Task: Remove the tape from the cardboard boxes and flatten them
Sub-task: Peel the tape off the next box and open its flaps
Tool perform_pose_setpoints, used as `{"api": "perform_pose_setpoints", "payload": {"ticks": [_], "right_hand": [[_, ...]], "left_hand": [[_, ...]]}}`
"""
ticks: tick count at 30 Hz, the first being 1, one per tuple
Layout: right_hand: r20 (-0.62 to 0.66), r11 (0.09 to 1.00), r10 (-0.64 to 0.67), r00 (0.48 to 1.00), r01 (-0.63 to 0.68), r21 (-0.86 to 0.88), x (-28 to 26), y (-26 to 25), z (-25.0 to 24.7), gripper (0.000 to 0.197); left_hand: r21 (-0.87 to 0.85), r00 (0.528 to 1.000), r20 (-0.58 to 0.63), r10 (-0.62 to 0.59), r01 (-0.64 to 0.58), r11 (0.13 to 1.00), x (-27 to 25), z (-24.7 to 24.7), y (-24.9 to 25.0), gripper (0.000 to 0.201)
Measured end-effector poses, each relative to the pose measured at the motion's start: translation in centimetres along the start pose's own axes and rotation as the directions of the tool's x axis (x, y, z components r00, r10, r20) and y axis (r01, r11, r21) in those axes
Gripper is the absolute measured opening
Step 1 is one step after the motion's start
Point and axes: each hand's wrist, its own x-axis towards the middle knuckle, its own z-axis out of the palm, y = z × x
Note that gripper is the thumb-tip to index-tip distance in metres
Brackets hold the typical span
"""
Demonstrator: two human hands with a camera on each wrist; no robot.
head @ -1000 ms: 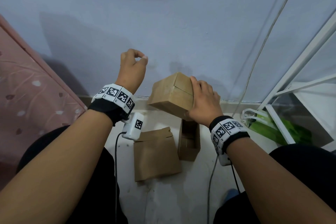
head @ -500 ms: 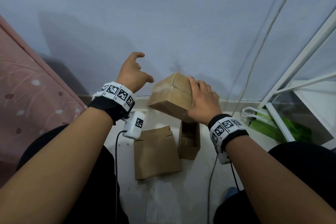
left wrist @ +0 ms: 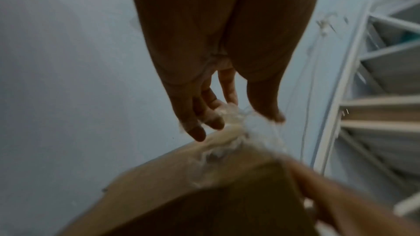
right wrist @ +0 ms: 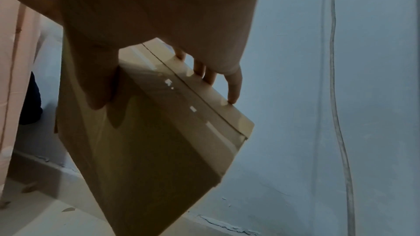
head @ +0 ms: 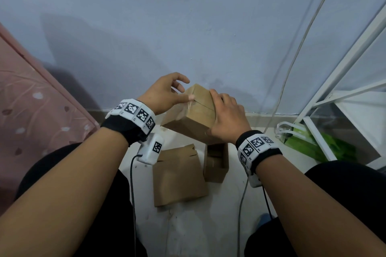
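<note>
I hold a closed brown cardboard box [head: 194, 115] tilted above the floor in front of the wall. My right hand [head: 225, 119] grips its right end, thumb on one face and fingers [right wrist: 234, 85] over the far edge. Clear tape [right wrist: 193, 107] runs along the flap seam of the box [right wrist: 159, 141]. My left hand [head: 169, 94] is at the box's upper left corner, fingers loosely spread and thumb touching the edge. In the left wrist view a crumpled, blurred strand of clear tape [left wrist: 240, 123] rises from the box [left wrist: 181, 177] to between my thumb and fingers.
A flattened box [head: 177, 175] lies on the pale floor below, next to an open box [head: 216, 162]. A white metal rack [head: 334, 81] and a green bag [head: 321, 146] stand at the right. A cable [head: 292, 58] hangs down the wall. A pink patterned cover [head: 31, 110] is at the left.
My left hand was raised with pinched fingers, opened, then came down and right to the box's corner. The right hand kept holding the box in place.
</note>
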Motion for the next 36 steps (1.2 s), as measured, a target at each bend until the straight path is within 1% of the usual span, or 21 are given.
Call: {"api": "perform_pose_setpoints", "payload": {"ticks": [1,2,4,5,6,8,9,11,13,15,17,19,20,22,24,26,28,30,32,34,36], "right_hand": [[-0.013,1.000,0.004,1.000,-0.004,-0.015,0.0,-0.1,-0.1,0.117],[-0.027,0.999,0.015,1.000,-0.016,-0.031,0.0,-0.3,-0.2,0.117],[-0.037,0.998,0.037,0.999,-0.038,-0.040,0.0,-0.4,-0.6,0.119],[-0.032,0.998,0.025,0.999,-0.026,-0.054,-0.1,-0.4,-0.9,0.119],[-0.023,0.996,-0.017,1.000,0.015,-0.091,-0.2,-0.5,-1.3,0.119],[0.029,0.968,-0.150,0.988,0.153,-0.198,-0.6,-1.1,-1.8,0.113],[0.073,0.947,-0.211,0.975,0.222,-0.233,-0.7,-1.5,-1.8,0.111],[0.163,0.918,-0.282,0.946,0.315,-0.240,-0.8,-2.3,-1.5,0.114],[0.216,0.919,-0.297,0.930,0.340,-0.200,-1.0,-2.8,-1.1,0.125],[0.232,0.932,-0.291,0.928,0.330,-0.151,-1.1,-3.0,-1.0,0.128],[0.218,0.946,-0.280,0.935,0.307,-0.101,-1.1,-3.0,-1.1,0.129],[0.190,0.965,-0.255,0.948,0.263,-0.017,-1.3,-3.0,-1.2,0.127],[0.178,0.971,-0.241,0.954,0.238,0.040,-1.3,-3.0,-1.2,0.125],[0.163,0.966,-0.250,0.955,0.234,0.110,-1.3,-2.7,-1.4,0.118],[0.152,0.956,-0.291,0.945,0.280,0.089,-1.1,-2.7,-1.6,0.107],[0.141,0.956,-0.294,0.945,0.289,0.057,-0.8,-3.1,-2.1,0.096],[0.127,0.965,-0.260,0.957,0.254,0.060,-0.4,-3.4,-2.6,0.092],[0.125,0.977,-0.201,0.972,0.190,0.093,0.0,-3.3,-3.3,0.092],[0.145,0.989,-0.129,0.981,0.116,0.097,0.5,-2.7,-3.9,0.093],[0.166,0.997,-0.072,0.984,0.067,0.036,0.7,-2.1,-4.5,0.093],[0.195,0.996,-0.052,0.979,0.063,-0.055,0.6,-1.8,-4.5,0.091]], "left_hand": [[0.082,0.999,-0.022,0.027,-0.025,0.996,0.0,0.2,0.0,0.022],[0.173,0.997,-0.044,0.057,-0.048,0.984,0.0,0.4,-0.1,0.022],[0.326,0.993,-0.086,0.079,-0.047,0.944,0.1,0.6,-0.4,0.035],[0.375,0.992,-0.101,0.082,-0.038,0.926,0.2,0.6,-0.5,0.038],[0.415,0.990,-0.107,0.087,-0.035,0.909,0.4,0.6,-0.8,0.037],[0.462,0.993,-0.097,0.072,-0.019,0.886,0.7,0.6,-1.1,0.025],[0.459,0.995,-0.076,0.058,-0.017,0.888,0.6,0.8,-1.0,0.026],[0.428,0.997,-0.020,0.069,-0.054,0.902,0.3,1.4,-0.7,0.043],[0.399,0.993,0.003,0.118,-0.109,0.911,0.0,2.1,-0.5,0.049],[0.352,0.989,-0.018,0.149,-0.133,0.927,0.0,2.3,-0.5,0.048],[0.262,0.989,-0.020,0.150,-0.139,0.955,0.0,2.2,-0.6,0.048],[0.168,0.987,0.031,0.158,-0.161,0.973,-0.2,2.3,-0.5,0.054],[0.161,0.983,0.059,0.173,-0.180,0.970,-0.4,2.3,-0.4,0.058],[0.207,0.974,0.091,0.208,-0.222,0.953,-0.6,2.4,-0.2,0.064],[0.257,0.967,0.112,0.229,-0.251,0.933,-0.7,2.1,0.0,0.065],[0.301,0.952,0.106,0.286,-0.305,0.904,-0.7,1.9,0.2,0.060],[0.310,0.920,0.064,0.386,-0.386,0.869,-0.6,1.9,0.4,0.055],[0.286,0.893,0.032,0.449,-0.438,0.852,-0.3,2.1,0.6,0.054],[0.230,0.901,0.029,0.433,-0.427,0.874,-0.2,2.2,0.8,0.057],[0.169,0.936,0.051,0.348,-0.352,0.921,-0.5,2.2,1.0,0.056],[0.102,0.958,0.066,0.281,-0.286,0.953,-0.7,2.6,1.1,0.048]]}}
